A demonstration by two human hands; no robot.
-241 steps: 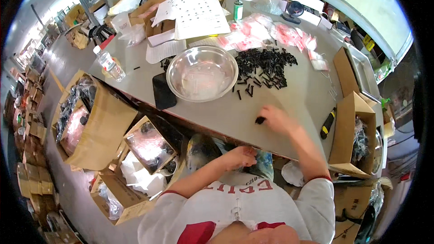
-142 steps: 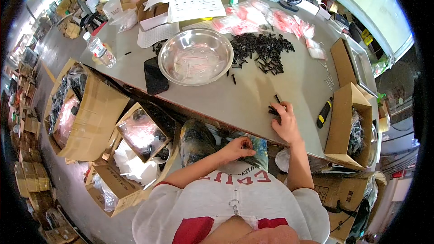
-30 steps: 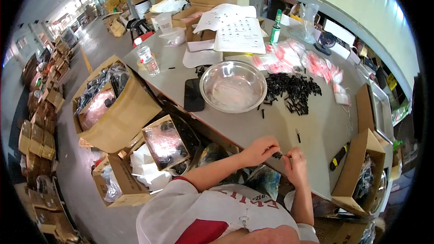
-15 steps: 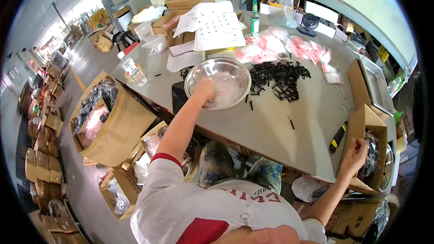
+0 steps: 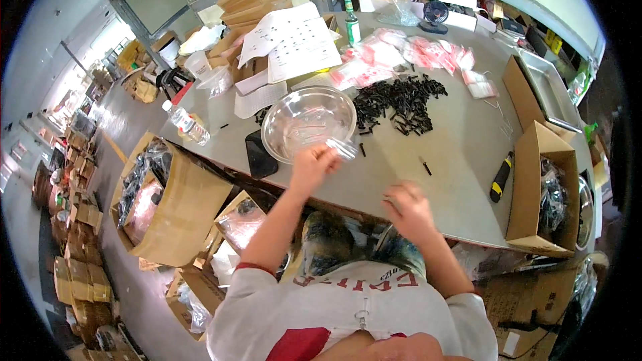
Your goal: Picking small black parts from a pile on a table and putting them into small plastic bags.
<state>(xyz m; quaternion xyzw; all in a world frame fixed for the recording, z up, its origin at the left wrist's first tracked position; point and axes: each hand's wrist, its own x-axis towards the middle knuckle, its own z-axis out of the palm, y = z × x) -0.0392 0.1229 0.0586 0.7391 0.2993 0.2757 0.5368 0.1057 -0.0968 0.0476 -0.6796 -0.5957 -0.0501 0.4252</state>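
Note:
My left hand (image 5: 313, 168) is closed on a small clear plastic bag (image 5: 343, 148), just past the near right rim of a shiny metal bowl (image 5: 269, 120). More small clear bags (image 5: 309, 125) lie inside the bowl. My right hand (image 5: 406, 210) hovers above the table's near edge, its fingers curled together and slightly blurred; whatever they may hold is too small to name. A single black screw (image 5: 426, 166) lies on the table beyond it. Behind the bowl's right side spreads a heap of black screws (image 5: 401, 103).
Right of my hands are a black-and-yellow utility knife (image 5: 501, 177) and an open cardboard box (image 5: 528, 194) of bagged parts. A dark phone (image 5: 259, 155) and a water bottle (image 5: 186, 122) lie left. Red-and-clear bags (image 5: 374, 60), papers (image 5: 301, 43) and a green bottle (image 5: 352, 23) are farther back.
My left hand has come out of the bowl toward me with a clear bag. My right hand has left the cardboard box at the right and moved left over the table.

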